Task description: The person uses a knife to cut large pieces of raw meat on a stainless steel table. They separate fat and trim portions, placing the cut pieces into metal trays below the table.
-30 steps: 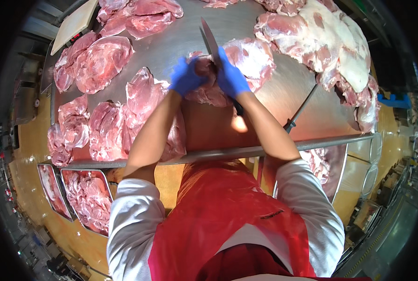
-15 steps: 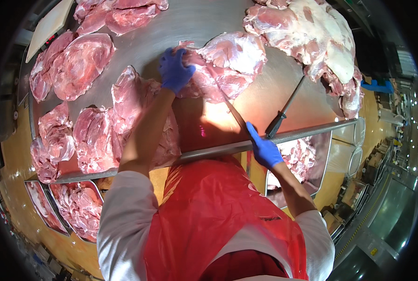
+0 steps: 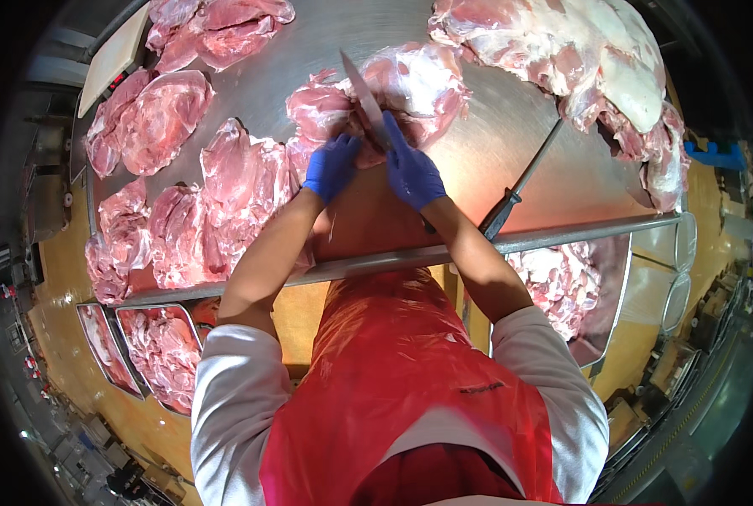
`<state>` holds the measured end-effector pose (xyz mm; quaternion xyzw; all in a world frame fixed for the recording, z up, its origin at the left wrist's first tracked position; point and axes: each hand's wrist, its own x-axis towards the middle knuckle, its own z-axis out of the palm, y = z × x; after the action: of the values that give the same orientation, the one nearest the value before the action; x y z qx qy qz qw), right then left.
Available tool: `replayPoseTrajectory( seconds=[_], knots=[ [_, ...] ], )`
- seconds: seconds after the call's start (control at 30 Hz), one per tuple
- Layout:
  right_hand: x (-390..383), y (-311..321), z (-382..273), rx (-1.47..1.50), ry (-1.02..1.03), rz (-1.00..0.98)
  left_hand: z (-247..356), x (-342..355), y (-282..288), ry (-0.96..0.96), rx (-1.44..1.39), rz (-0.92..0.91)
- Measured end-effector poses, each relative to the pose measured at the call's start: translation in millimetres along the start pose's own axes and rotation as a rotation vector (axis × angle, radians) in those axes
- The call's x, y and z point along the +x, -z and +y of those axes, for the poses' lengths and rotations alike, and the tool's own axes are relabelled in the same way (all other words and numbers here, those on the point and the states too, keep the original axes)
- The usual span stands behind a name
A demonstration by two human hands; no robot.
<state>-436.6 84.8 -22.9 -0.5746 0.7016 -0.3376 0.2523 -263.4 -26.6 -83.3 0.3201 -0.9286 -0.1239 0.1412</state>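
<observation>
A large piece of raw meat [image 3: 423, 74] lies on the steel table in front of me, its cut face partly folded over. My left hand [image 3: 334, 167], in a blue glove, is closed on the near edge of that piece. In my right hand [image 3: 412, 169], also gloved in blue, is a knife [image 3: 362, 91] whose blade points away and slightly left over the middle of the meat. The index finger stretches along the knife. Both hands are close together, and the fingertips of the left are partly hidden against the meat.
A sharpening steel [image 3: 503, 212] leans across the table's near rail [image 3: 579, 235]. Several raw cuts [image 3: 245, 190] lie at the left, and a big fat-covered piece [image 3: 621, 80] at the far right. Below the rail stand a bin of trimmings [image 3: 553, 287] and trays of meat [image 3: 164, 358].
My right hand has moved from the rail up and left, bringing the knife over the meat. My left hand has come nearer and right, from the far left side of the piece to its near edge.
</observation>
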Motion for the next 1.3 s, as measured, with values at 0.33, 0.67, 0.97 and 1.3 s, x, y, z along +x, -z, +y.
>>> replayPoseTrajectory(
  seconds=[0.33, 0.67, 0.97, 1.3],
  knots=[
    [-19, -37, 51, 0.081, 0.026, -0.151, 42, 4, 23, 0.250, -0.573, 0.294],
    [57, -97, -11, 0.284, 0.139, -0.052, 0, 9, 117, 0.383, -0.911, 0.472],
    [23, -63, -18, 0.425, 0.200, -0.459, 3, 45, 205, 0.412, -0.692, 0.878],
    [10, -106, -114, 0.463, 0.045, -0.575, 233, 156, 205, -0.195, -0.627, 0.452]
  ],
)
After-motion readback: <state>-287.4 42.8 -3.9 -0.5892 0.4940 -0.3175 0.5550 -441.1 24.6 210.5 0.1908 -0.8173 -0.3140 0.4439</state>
